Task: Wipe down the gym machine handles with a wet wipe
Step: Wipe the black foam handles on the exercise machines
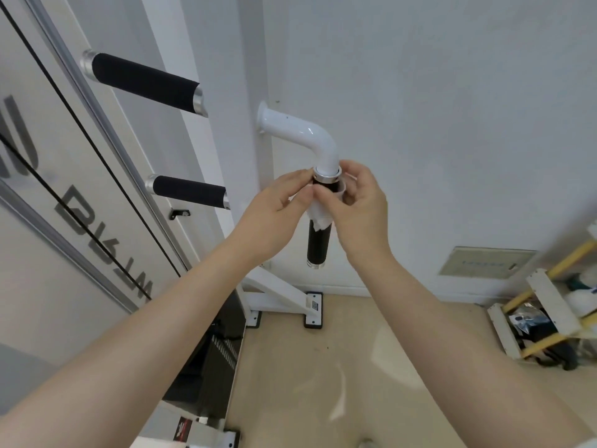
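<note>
While both hands meet at the top of the vertical handle (318,242), the wipe (318,218) sits wrapped around the black grip just under the chrome collar (327,176). The left hand (274,215) has its fingers curled and pinched on the wipe from the left side. The right hand (358,205) has its fingers curled on the wipe from the right side, thumb and fingertips touching the wipe near the collar. A white corner of the wipe hangs below the hands against the grip. The lower part of the grip is bare down to its chrome end cap (316,265).

The handle hangs from a white elbow tube (300,130) fixed to the white upright (206,124) of the machine. Two more black handles, upper (142,80) and lower (189,190), project from the same frame at the left. The white base foot (290,302) rests on the beige floor (323,367). A rack (549,305) with yellow rails stands at the right edge.
</note>
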### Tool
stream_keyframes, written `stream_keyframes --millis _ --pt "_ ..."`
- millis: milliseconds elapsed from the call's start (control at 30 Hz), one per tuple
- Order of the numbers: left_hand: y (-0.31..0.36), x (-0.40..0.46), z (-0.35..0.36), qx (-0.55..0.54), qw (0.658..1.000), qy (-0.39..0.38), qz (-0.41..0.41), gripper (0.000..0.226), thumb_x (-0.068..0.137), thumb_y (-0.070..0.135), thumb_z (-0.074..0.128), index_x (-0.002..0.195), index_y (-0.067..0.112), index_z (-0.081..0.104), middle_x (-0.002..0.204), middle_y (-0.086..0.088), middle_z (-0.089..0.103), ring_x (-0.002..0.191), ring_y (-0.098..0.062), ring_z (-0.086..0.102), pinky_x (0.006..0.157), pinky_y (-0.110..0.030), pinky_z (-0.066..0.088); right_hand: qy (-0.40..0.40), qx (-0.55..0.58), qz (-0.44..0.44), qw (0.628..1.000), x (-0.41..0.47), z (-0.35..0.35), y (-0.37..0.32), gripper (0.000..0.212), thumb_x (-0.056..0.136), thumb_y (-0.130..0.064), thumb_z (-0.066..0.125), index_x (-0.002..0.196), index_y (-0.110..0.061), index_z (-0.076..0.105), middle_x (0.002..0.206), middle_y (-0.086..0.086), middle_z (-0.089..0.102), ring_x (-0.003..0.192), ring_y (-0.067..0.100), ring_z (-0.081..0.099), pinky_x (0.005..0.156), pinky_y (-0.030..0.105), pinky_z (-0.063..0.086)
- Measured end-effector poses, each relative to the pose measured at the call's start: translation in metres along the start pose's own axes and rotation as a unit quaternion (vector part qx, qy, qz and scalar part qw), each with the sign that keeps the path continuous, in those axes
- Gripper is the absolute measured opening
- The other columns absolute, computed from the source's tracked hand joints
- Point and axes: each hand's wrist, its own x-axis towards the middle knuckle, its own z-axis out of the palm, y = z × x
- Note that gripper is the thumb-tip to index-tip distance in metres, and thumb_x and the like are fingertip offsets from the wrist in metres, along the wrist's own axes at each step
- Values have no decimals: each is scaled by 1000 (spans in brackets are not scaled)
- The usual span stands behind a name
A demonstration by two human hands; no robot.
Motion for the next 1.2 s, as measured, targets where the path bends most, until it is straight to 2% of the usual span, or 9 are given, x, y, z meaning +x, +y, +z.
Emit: stream_keyframes --millis 67,233,400,500,600,733,900,967,1200 --pt "-1 1 0 -1 1000 -6 5 31 100 18 38 122 30 56 116 25 54 111 14 43 85 5 27 5 12 -9 1000 0 3 1 38 77 -16 73 98 -38 50 101 -5 70 92 8 65 83 24 51" --pt "-10 -2 3 60 998 -7 -13 39 99 29 35 138 32 42 126 20 50 108 2 45 79 9 26 -75 -86 148 982 -35 -2 50 37 75 -18 75 105 -25 55 100 -5 68 84 -1 61 77 22 46" --pt "-6 -2 16 62 997 32 -24 31 100 21 34 120 20 58 104 -1 63 87 -9 54 69 0 34 -72 -14 15 997 0 -6 5 41 75 -16 71 109 -28 52 100 -5 71 92 12 66 82 30 52" --pt "-1 -1 15 88 994 46 -34 29 99 23 36 118 21 59 103 4 60 84 3 51 68 3 32 -159 -97 71 980 -20 -15 29 47 75 -15 73 115 -26 50 104 -13 65 100 7 61 90 30 48" --pt "4 -2 12 113 990 56 -63 30 99 25 38 120 23 59 98 9 59 87 -4 50 68 5 31 -263 -94 138 950 -29 -30 43 49 78 -8 68 122 -23 49 116 -8 62 109 8 57 101 36 44" --pt "11 -2 15 105 987 80 -94 29 98 24 41 117 30 62 91 9 65 85 -5 59 70 -2 37 -251 17 57 966 7 -36 1 54 80 18 44 121 -18 52 116 1 64 109 10 59 97 25 45" --pt "26 -11 22 110 974 145 -136 28 96 25 46 118 29 61 86 15 60 78 6 54 64 4 35 -76 -2 4 997 -7 -36 -14 19 88 -5 58 102 -19 62 98 -7 69 92 3 64 84 22 50" --pt "27 -21 14 73 968 193 -142 26 95 24 47 115 26 63 96 12 65 84 2 59 71 -2 40 -41 -4 -57 998 -18 -38 -21 24 87 -2 58 97 -23 62 96 -14 66 90 -4 62 81 13 46" --pt "4 -49 -53 15 943 299 -145 23 93 13 45 100 24 64 95 7 68 80 -7 65 78 -24 49 -113 -69 -267 955 -37 9 -45 21 85 -11 56 102 -7 68 99 -12 64 93 -8 57 84 5 41"
